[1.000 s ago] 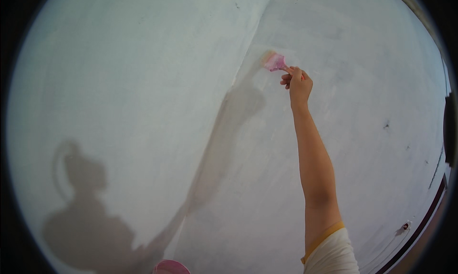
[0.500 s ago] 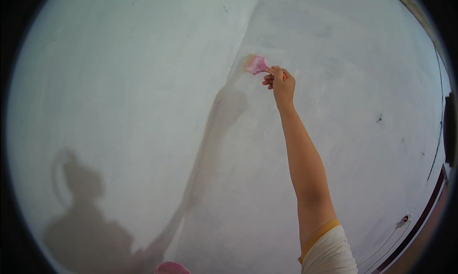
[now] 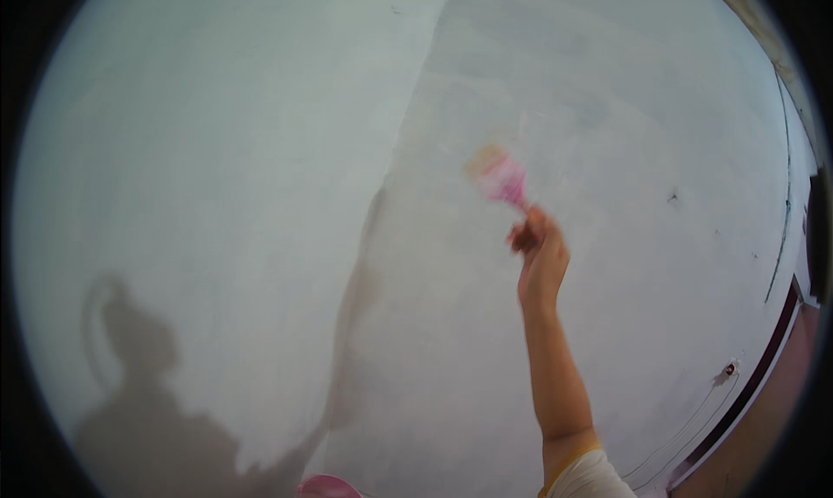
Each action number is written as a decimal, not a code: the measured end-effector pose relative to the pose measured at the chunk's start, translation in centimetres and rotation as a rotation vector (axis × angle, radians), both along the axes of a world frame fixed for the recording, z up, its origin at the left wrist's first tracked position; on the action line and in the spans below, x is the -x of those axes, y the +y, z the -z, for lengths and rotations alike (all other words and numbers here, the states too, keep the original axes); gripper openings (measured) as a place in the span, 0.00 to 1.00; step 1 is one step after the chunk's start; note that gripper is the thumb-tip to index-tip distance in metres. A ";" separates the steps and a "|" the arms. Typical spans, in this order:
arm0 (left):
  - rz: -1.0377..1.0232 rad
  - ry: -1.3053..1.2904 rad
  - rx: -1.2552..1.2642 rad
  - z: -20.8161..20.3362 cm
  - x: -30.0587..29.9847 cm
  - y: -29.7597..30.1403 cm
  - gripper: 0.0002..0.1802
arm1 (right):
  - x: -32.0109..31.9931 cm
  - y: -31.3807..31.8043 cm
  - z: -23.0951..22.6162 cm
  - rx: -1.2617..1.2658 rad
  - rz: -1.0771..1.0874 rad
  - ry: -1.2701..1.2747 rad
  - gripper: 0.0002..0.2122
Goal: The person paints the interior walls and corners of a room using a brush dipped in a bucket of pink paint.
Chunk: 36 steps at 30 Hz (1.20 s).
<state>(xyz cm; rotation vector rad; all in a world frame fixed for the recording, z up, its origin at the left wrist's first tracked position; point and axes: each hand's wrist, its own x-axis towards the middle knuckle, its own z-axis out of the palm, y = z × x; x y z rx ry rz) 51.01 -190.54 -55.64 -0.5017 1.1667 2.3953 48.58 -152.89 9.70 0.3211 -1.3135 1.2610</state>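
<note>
My right hand (image 3: 543, 251) is closed round the handle of a paintbrush (image 3: 501, 177), with the arm stretched up in front of the wall. The brush has a pink ferrule area and pale tan bristles that point up and left; it is blurred by motion. Behind it stands a pale wall (image 3: 460, 324), right of the corner line. Whether the bristles touch the wall I cannot tell. A pink bucket-like container (image 3: 327, 487) shows only its upper part at the lower edge. My left hand is out of view.
Another pale wall face (image 3: 243, 151) lies left of the corner line, with my shadow (image 3: 147, 394) on it. At the right are a small wall fitting (image 3: 731, 370) with thin wires, a dark cable (image 3: 788, 186) and a dark skirting strip (image 3: 737, 416).
My right hand has come down and slightly right with the paintbrush, and its bristles now point more upward. The view has shifted a little, and more of the pink container's width shows.
</note>
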 end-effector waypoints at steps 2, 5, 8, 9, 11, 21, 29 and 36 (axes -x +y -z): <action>0.075 0.040 0.142 -3.4 -0.9 1.0 0.23 | -2.2 0.7 7.1 0.073 -0.074 -0.146 0.19; 0.160 0.037 0.126 -2.9 -0.4 0.7 0.22 | -5.8 -1.2 17.6 0.234 -0.152 -0.443 0.22; 0.229 0.017 0.103 -6.5 -1.5 2.6 0.22 | -10.8 -2.3 27.7 0.467 -0.200 -0.743 0.23; 0.220 0.053 0.240 -8.5 -2.4 2.8 0.23 | -12.5 -3.1 30.3 0.580 -0.224 -0.813 0.23; 0.270 0.055 0.249 -8.2 -3.1 2.7 0.23 | -15.5 -4.7 34.8 0.754 -0.312 -0.867 0.23; 0.435 0.048 0.248 -11.2 -11.3 5.6 0.29 | -31.0 -6.5 46.7 0.996 -0.404 -0.899 0.18; 0.543 0.137 0.367 -7.6 -17.8 10.2 0.25 | -41.9 -7.0 48.5 1.045 -0.446 -0.744 0.19; 0.699 0.104 0.250 -7.4 -27.2 12.9 0.23 | -54.7 -7.3 51.4 1.181 -0.419 -0.553 0.17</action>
